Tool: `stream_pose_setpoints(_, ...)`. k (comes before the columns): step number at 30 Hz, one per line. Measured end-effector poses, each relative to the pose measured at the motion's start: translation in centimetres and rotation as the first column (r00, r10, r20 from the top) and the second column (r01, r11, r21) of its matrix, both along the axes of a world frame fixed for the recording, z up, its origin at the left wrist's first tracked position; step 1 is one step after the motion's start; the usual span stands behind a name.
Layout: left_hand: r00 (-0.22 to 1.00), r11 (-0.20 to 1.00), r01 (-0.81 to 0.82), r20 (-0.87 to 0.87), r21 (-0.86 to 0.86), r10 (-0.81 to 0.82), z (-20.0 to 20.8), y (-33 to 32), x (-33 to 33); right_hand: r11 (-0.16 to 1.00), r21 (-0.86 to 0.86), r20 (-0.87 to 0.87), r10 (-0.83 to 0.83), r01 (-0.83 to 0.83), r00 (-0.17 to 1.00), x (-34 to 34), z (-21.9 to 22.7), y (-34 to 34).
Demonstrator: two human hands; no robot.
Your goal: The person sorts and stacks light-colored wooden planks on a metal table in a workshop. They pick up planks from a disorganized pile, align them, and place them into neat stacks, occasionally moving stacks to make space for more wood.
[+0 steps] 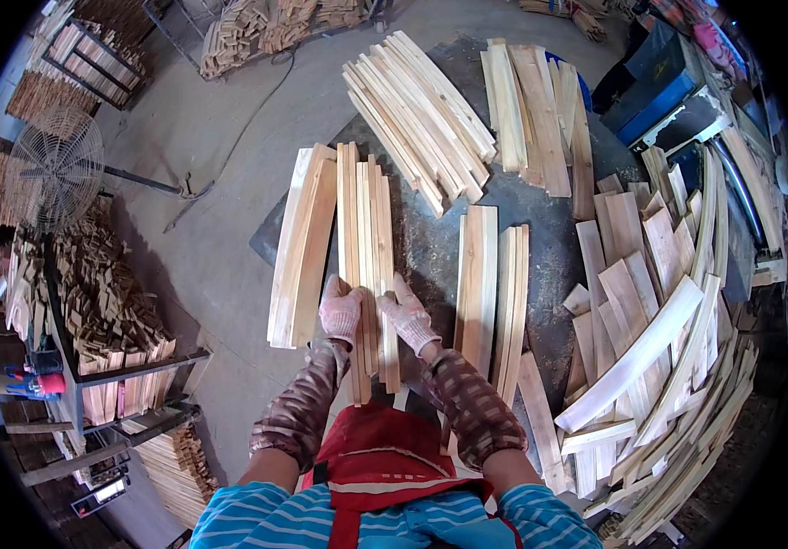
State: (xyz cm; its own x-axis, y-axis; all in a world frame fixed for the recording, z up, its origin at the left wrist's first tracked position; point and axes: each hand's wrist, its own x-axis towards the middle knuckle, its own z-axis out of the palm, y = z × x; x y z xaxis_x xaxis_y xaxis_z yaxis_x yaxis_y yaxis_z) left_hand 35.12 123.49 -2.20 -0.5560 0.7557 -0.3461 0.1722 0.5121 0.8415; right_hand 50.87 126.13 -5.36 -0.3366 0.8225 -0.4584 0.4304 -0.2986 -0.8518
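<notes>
A bundle of narrow wooden strips [365,229] stands on edge in front of me, its near ends reaching toward my red apron. Pressed against its left side is my left hand [340,313], in a pale, pinkish work glove, with the thumb over the strips. My right hand [408,317], gloved alike, grips the bundle from the right, opposite the left. Just left of the bundle lies a stack of wider boards [304,247]. To the right are another board stack [476,284] and a thinner one [511,311]. The undersides of the gripped strips are hidden.
Further back on the dark table [430,256] lie a large group of strips [419,119] and several boards [540,114]. Loose boards [636,274] pile up at the right, beside a blue machine [673,87]. A fan [57,169] and a rack of wood pieces [106,302] stand left.
</notes>
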Motion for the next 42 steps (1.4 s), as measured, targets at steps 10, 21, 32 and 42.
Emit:
stream_pose_setpoints(10, 0.988, 0.990, 0.139, 0.069, -0.006, -0.139, 0.6, 0.5, -2.4, 0.982, -0.004, -0.302, -0.181, 0.189, 0.936, -0.7, -2.2, -1.4)
stream_pose_setpoints(21, 0.795, 0.969, -0.028, 0.593, 0.246, -0.128, -1.9, 1.9, -1.9, 0.936, -0.043, -0.079, -0.351, 0.349, 0.933, -2.4, -2.5, -2.3)
stream_pose_setpoints(32, 0.841, 0.982, -0.087, 0.541, 0.166, -0.017, -2.3, 16.1, -7.1, 0.944, -0.066, -0.126, -0.328, 0.322, 0.936, -6.6, 1.9, 14.4)
stream_pose_setpoints(42, 0.886, 0.990, 0.057, 0.450, 0.129, -0.110, -2.8, 29.4, -9.4, 0.999, -0.050, -0.032, -0.008, 0.006, 0.999, -6.0, 10.1, 31.1)
